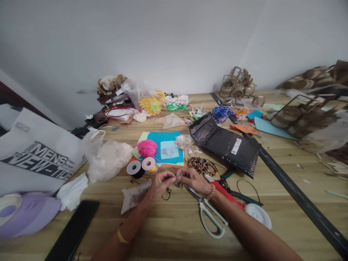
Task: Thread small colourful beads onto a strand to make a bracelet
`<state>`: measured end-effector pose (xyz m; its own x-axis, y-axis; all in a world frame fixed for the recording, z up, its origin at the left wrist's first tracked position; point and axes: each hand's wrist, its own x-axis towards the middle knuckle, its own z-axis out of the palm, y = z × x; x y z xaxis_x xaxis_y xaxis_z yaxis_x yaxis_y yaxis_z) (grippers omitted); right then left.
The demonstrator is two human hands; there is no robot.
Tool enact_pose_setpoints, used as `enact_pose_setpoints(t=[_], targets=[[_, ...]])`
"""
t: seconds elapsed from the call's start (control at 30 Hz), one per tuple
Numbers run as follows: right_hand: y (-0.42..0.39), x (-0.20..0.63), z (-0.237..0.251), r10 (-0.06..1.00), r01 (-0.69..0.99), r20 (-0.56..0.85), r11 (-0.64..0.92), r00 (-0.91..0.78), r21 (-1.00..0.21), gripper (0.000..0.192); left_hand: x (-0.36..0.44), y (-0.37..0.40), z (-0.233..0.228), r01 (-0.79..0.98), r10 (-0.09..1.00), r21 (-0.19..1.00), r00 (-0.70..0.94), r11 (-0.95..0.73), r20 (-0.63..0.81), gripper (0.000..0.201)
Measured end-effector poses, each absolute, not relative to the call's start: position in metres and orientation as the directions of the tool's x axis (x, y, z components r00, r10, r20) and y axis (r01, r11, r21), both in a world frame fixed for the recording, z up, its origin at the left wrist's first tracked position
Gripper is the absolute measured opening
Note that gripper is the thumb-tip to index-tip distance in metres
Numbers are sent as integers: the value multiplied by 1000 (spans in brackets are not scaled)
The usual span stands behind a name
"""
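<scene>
Small beaded piece (176, 181) sits pinched between both hands, low over the tabletop (168, 224) near its front middle; beads too small to make out in detail. Left hand (162, 181) fingers clenched on one end of it, right hand (193, 180) fingers clenched on the other end, fingertips of the two hands almost touching. A thin dark loop of cord (166, 195) hangs just below the left hand, resting on the wood. White-handled scissors (208, 212) lie just beside the right wrist, blades pointing toward the hands. Pile of multicoloured beads (202, 166) just behind the right hand. Two ribbon spools, black (135, 169) and yellow (149, 165), just behind the left hand, pink yarn ball (146, 148) behind those on blue paper (165, 143). Small clear packet (134, 195) left of the left wrist. Black bubble mailer (227, 145) further back right. White plastic bag (108, 157) and grey printed tote (35, 156) well off to the left
</scene>
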<state>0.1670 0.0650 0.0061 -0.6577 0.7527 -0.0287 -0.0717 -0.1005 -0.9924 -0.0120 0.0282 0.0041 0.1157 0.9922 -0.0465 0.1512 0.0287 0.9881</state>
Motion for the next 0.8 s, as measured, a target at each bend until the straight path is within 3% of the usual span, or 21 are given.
enact_pose_setpoints(t=[0.37,0.8], targets=[[65,167,6,735,-89,-28,-120,-677,-989,41,-18,32,3,99,968,982,181,159,-175,32],[65,167,7,737,-99,-21,-119,-676,-988,41,-19,32,5,76,964,984,198,164,-176,29]])
